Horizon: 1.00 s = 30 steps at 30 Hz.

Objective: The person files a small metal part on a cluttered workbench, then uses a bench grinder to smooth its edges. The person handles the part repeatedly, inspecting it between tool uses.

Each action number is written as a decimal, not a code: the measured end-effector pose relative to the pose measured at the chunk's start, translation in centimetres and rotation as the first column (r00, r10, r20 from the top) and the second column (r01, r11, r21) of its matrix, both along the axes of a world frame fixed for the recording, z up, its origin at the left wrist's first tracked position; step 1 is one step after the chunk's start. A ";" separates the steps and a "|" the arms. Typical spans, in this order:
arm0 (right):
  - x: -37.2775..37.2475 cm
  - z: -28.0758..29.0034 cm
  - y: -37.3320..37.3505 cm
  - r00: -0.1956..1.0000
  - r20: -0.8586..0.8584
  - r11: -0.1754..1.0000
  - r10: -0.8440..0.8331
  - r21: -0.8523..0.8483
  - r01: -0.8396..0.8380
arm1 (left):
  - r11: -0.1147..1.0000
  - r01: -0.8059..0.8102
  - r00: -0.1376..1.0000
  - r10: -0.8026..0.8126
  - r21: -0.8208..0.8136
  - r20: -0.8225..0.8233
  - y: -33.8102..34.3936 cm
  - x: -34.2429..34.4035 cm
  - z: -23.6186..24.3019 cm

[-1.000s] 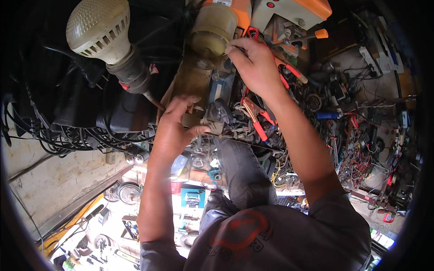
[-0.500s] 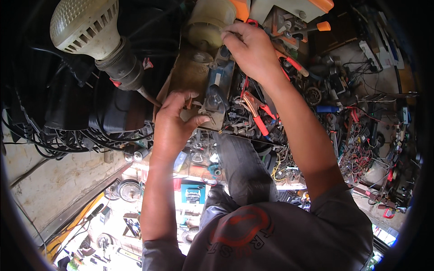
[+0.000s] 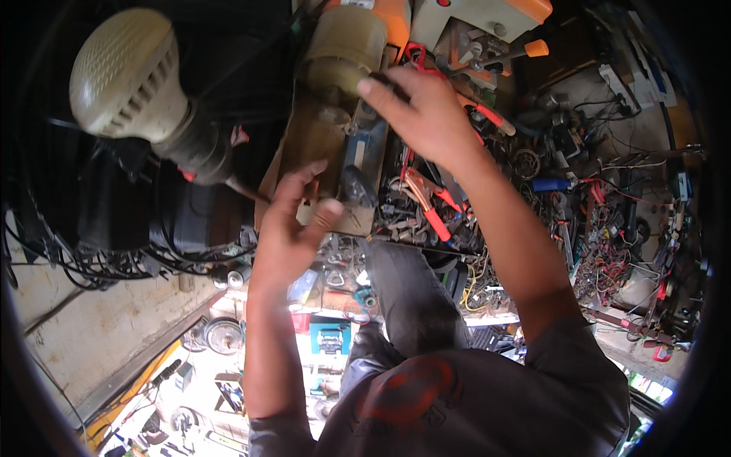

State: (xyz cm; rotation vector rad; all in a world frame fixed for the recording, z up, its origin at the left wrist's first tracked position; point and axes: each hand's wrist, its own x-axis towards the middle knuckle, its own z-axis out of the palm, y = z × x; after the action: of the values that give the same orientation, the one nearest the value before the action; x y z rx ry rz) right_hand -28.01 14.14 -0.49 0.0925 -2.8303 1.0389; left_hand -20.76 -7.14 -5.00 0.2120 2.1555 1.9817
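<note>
The left hand [image 3: 285, 236] is over the near left end of a long brown tray [image 3: 301, 148], with its thumb and first finger spread wide and a gap between them. The finger is blurry, so I cannot tell if its tip touches the tray, and the other fingers are hard to see. The right hand [image 3: 426, 114] is at the far end of the tray, and its thumb points at the bottom of a cloudy yellow tub [image 3: 343, 38]. Its fingers are bent in and mostly hidden by the back of the hand, so I cannot tell if they pinch something small. The tub is just past the right thumb, and its bottom end is dim. In the tray, between the two hands, there is a blue strip [image 3: 354, 156], and a black lump [image 3: 356, 185] is just past the left thumb, too dark to name. A copper-colored clip [image 3: 419, 190] with red handles lies nearer the body than the right fingers, on a pile of small parts [image 3: 396, 217] too mixed up to tell apart. The right hand and arm hide some of that pile. Left of the left fingers is a big light bulb [image 3: 126, 72], and black cords [image 3: 152, 263] hang below it, fading into the dark. An orange-and-white machine [image 3: 487, 11] past the right fingers is cut off at the top.
</note>
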 end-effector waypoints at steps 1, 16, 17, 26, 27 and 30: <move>0.3 0.2 0.0 1.000 0.018 1.000 -0.003 0.023 0.003 | 0.983 -0.080 0.980 0.048 0.162 0.194 0.3 -0.5 0.2; -0.3 -1.3 -1.0 0.985 -0.171 0.963 0.036 0.270 0.012 | 0.983 0.165 0.834 -0.099 -0.075 0.542 3.5 -9.3 -0.2; -0.4 -1.4 -1.0 0.988 -0.153 0.966 0.028 0.258 0.012 | 0.983 0.162 0.818 -0.084 -0.088 0.569 3.5 -9.3 -0.1; -1.4 -2.1 2.4 0.936 -0.148 0.933 0.320 -0.123 -0.338 | 0.984 0.161 0.805 -0.087 -0.076 0.586 3.6 -9.2 0.5; -1.0 -2.8 2.6 0.943 -0.141 0.909 0.303 -0.255 -0.330 | 0.986 0.158 0.813 -0.096 -0.059 0.575 3.6 -9.2 0.3; 1.3 -5.9 2.1 0.989 -0.116 0.915 0.094 -0.381 -0.131 | 0.990 0.142 0.830 -0.107 -0.021 0.548 3.7 -9.3 -0.3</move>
State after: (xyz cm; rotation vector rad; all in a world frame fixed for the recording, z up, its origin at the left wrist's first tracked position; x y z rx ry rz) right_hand -26.72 16.25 -6.39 0.2608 -2.5022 1.5544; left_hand -30.02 -3.47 -5.26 -0.2015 1.7723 1.6392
